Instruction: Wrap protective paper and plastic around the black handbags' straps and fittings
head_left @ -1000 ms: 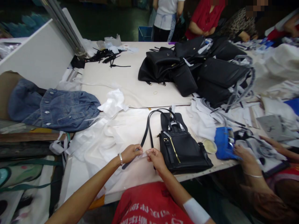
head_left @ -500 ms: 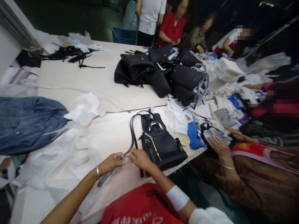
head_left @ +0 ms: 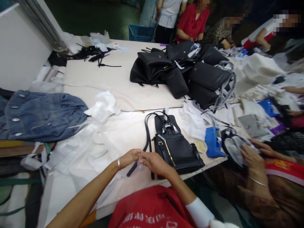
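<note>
A black backpack (head_left: 173, 152) with gold zips and buckles lies on the table in front of me. From it a long black strap (head_left: 147, 133) loops leftward to my hands, and its loose end (head_left: 132, 169) sticks out below them. My left hand (head_left: 130, 159) pinches the strap, a bracelet on its wrist. Close against it, my right hand (head_left: 153, 162) has its fingers curled at the same spot, just left of the backpack. A small translucent piece (head_left: 139, 165) hangs under my fingertips; its kind is unclear.
Several black bags (head_left: 166, 66) are heaped across the table. A blue container (head_left: 213, 142) and a round yellowish dish (head_left: 201, 146) stand right of the backpack. White sheets (head_left: 95, 142) and a denim garment (head_left: 47, 115) lie left. A co-worker's hand (head_left: 254, 156) works at the right.
The view has swung left, so things sit further right. Both hands stay together at the strap. Its end below them looked longer and greyish before; now it looks shorter and black.
</note>
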`<act>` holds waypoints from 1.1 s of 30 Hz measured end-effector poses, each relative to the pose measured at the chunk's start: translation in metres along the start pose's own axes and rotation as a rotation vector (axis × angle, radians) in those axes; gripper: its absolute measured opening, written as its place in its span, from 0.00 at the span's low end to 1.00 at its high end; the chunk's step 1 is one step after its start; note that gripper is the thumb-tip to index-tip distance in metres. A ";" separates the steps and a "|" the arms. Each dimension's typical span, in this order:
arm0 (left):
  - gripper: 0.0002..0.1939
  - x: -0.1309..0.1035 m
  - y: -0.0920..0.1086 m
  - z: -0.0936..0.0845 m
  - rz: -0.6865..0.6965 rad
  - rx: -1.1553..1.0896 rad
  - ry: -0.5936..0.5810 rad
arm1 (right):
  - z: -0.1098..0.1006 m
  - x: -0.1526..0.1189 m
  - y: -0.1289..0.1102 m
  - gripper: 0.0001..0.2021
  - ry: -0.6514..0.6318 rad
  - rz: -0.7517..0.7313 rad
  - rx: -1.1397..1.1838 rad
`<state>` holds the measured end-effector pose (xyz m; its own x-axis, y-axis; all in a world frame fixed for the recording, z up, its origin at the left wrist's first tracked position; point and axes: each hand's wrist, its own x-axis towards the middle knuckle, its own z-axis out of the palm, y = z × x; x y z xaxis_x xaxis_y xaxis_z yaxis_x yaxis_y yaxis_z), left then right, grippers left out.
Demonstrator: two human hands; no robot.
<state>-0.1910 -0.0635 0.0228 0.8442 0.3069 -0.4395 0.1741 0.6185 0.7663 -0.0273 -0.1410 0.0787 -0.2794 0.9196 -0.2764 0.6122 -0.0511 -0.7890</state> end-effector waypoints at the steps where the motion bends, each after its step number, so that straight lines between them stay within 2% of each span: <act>1: 0.11 0.001 -0.002 0.002 -0.018 -0.049 -0.028 | -0.003 0.001 0.001 0.06 0.019 0.027 -0.015; 3: 0.12 -0.001 -0.005 0.003 -0.052 -0.106 -0.006 | -0.007 0.002 0.006 0.06 0.072 0.106 -0.047; 5: 0.14 -0.005 -0.007 -0.001 -0.061 -0.103 0.077 | -0.008 0.004 0.012 0.05 0.114 0.176 -0.079; 10: 0.14 -0.016 -0.010 -0.011 -0.004 0.109 0.181 | 0.002 0.011 0.021 0.06 0.184 0.243 0.008; 12: 0.12 -0.018 -0.012 -0.012 0.007 0.206 0.223 | 0.012 0.012 0.023 0.09 0.267 0.307 0.196; 14: 0.11 -0.019 -0.014 -0.013 0.012 0.267 0.255 | 0.025 0.013 0.023 0.14 0.306 0.412 0.481; 16: 0.10 -0.020 -0.017 -0.014 0.024 0.302 0.276 | 0.038 0.012 0.024 0.17 0.264 0.493 0.738; 18: 0.09 -0.021 -0.021 -0.015 0.033 0.332 0.298 | 0.051 0.010 0.023 0.16 0.224 0.524 0.845; 21: 0.10 -0.024 -0.027 -0.014 0.036 0.354 0.346 | 0.062 0.010 0.023 0.13 0.278 0.530 0.727; 23: 0.11 -0.026 -0.029 -0.011 0.045 0.299 0.369 | 0.067 0.011 0.023 0.12 0.325 0.525 0.615; 26: 0.13 -0.027 -0.033 -0.006 0.053 0.183 0.378 | 0.070 0.014 0.023 0.12 0.325 0.522 0.532; 28: 0.12 -0.026 -0.037 -0.004 0.054 0.175 0.407 | 0.069 0.016 0.024 0.11 0.282 0.532 0.478; 30: 0.12 -0.026 -0.041 -0.006 0.051 0.215 0.449 | 0.063 0.018 0.026 0.12 0.187 0.527 0.357; 33: 0.12 -0.029 -0.047 -0.011 0.041 0.288 0.491 | 0.048 0.020 0.031 0.14 0.103 0.501 -0.116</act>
<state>-0.2291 -0.0936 -0.0053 0.5306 0.6689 -0.5206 0.3355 0.3983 0.8537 -0.0496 -0.1426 0.0226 0.1400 0.8272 -0.5442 0.7316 -0.4568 -0.5061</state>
